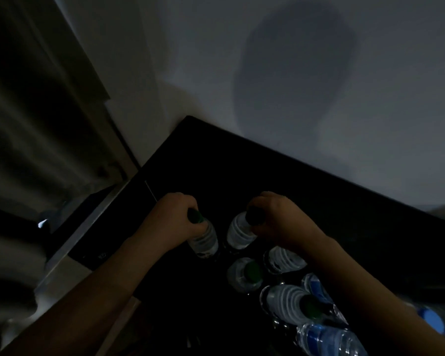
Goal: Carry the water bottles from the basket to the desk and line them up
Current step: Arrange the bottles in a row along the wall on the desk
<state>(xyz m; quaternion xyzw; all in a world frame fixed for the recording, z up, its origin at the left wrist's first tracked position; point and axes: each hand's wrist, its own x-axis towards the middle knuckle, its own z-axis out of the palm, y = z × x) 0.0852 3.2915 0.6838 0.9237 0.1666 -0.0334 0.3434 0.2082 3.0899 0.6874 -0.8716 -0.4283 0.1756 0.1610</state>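
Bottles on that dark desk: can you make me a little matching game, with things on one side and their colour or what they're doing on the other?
Things:
1. left hand
2. right hand
3. far-right bottle
4. desk

Matches:
a. black surface
b. grips the green-capped bottle
c. blue cap
d. grips the dark-capped bottle

Pairs: 1-b, 2-d, 3-c, 4-a.

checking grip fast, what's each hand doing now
Left hand: closed on the green-capped bottle.
Right hand: closed on the dark-capped bottle.
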